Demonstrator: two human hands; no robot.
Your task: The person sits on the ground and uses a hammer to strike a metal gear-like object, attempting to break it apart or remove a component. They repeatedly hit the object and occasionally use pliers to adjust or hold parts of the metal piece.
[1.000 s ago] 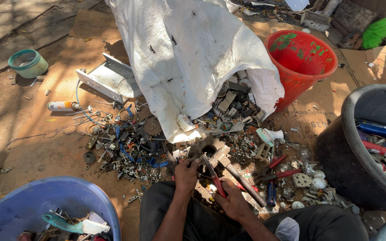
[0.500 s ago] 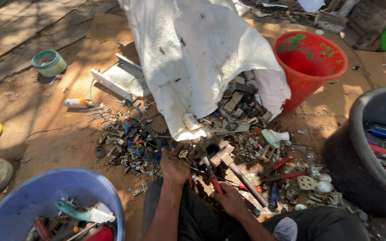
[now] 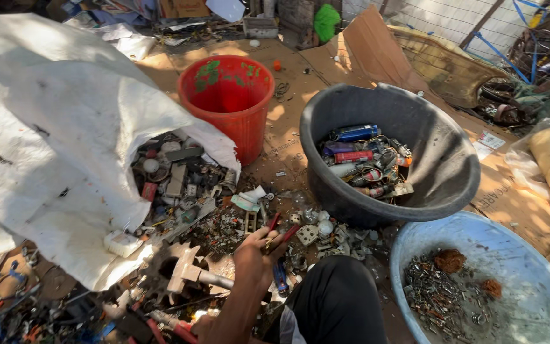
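Red-handled pliers (image 3: 279, 237) in right hand (image 3: 254, 257)

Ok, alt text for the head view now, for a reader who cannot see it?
A person's right hand holds red-handled pliers over scrap spilling from a white sack onto the ground. Around it stand a red bucket, a black tub of scrap and a blue basin.

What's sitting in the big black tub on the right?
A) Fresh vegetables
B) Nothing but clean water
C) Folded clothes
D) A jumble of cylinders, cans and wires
D: the black tub holds a mixed heap of scrap, including a blue cylinder, a red one and tangled wires, piled against its left side.
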